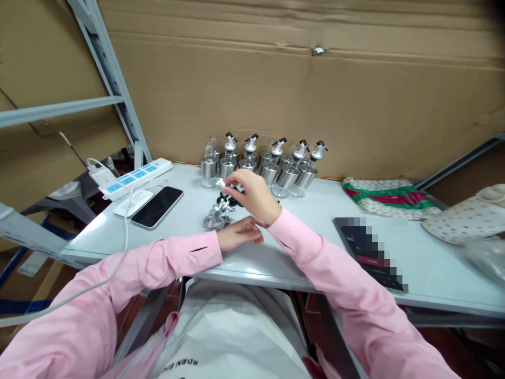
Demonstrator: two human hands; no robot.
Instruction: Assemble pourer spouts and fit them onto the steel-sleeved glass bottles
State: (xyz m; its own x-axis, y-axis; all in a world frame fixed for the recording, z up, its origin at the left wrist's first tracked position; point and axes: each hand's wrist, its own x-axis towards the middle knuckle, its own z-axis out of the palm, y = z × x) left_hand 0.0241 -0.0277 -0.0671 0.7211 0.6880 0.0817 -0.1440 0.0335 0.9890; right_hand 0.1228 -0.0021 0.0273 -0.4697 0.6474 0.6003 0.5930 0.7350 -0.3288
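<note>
My right hand (254, 195) is raised over a small pile of shiny silver and black parts (219, 213). Its thumb and fingertips pinch a small white piece (220, 182), whose exact shape is too small to make out. Below it, my left hand (241, 233) rests low near the table's front, fingers loosely apart, with nothing visible in them. Behind the pile stand rows of glass bottles with steel sleeves (269, 172). Several in the back carry white pourer spouts (279, 146) with black flip levers; the front ones show no spout.
On the left lie a black-screened phone (158, 207), a white charging pad (134, 203) and a power strip (138, 178); a white cable crosses my left sleeve. At right are a dark, blurred-out flat object (366, 252), a patterned bag (389, 197) and a dotted white item (465, 217). Cardboard (276, 95) stands behind.
</note>
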